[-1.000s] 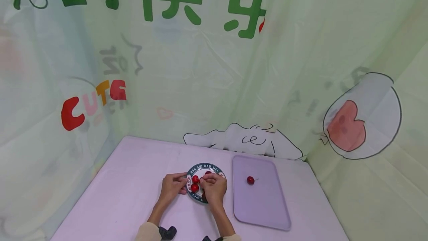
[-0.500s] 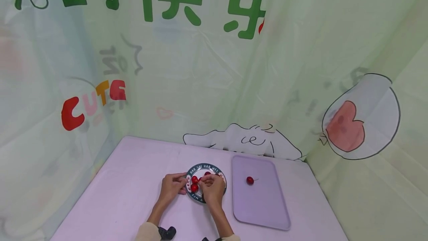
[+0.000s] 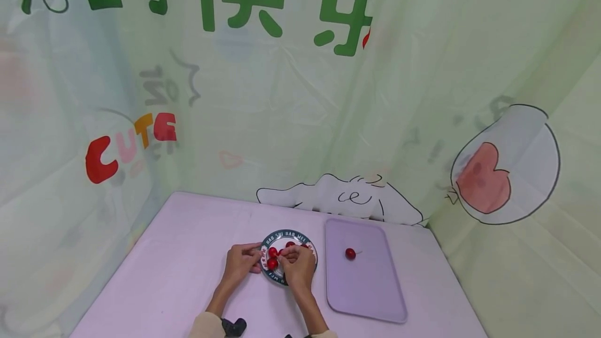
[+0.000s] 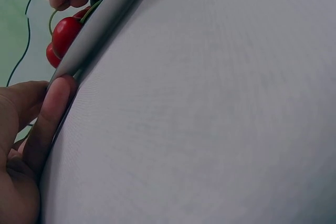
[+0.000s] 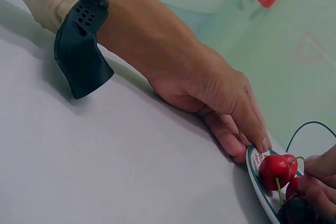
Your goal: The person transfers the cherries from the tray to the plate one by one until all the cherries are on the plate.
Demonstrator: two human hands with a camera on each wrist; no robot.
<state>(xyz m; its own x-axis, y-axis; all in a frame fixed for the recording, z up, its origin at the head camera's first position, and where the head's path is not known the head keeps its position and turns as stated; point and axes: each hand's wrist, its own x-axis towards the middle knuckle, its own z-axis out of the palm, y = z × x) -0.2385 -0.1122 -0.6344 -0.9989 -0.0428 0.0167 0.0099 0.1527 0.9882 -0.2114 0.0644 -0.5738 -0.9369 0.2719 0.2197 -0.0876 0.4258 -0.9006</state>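
Note:
A round plate (image 3: 285, 233) with a dark green lettered rim holds several red cherries (image 3: 273, 264). My left hand (image 3: 241, 260) grips its left edge, thumb and finger at the rim (image 4: 100, 35) in the left wrist view. Over the plate, my right hand (image 3: 300, 266) pinches a thin green cherry stem (image 5: 300, 158) between thumb and fingertip. Bright red cherries (image 5: 274, 172) with stems lie just below those fingertips, and a darker cherry (image 5: 297, 211) sits nearer the plate's front. The right hand hides part of the plate in the head view.
To the right of the plate lies a light purple rectangular tray (image 3: 366, 293) with one stemmed cherry (image 3: 350, 254) on it. The pale table (image 3: 188, 233) meets a printed curtain (image 3: 281, 119) at the back and sides. Both wrists wear dark devices (image 5: 84, 51).
The right hand has stayed over the plate, its fingers shifting slightly and uncovering a little more of the cherries at the back. The left hand keeps its hold on the rim.

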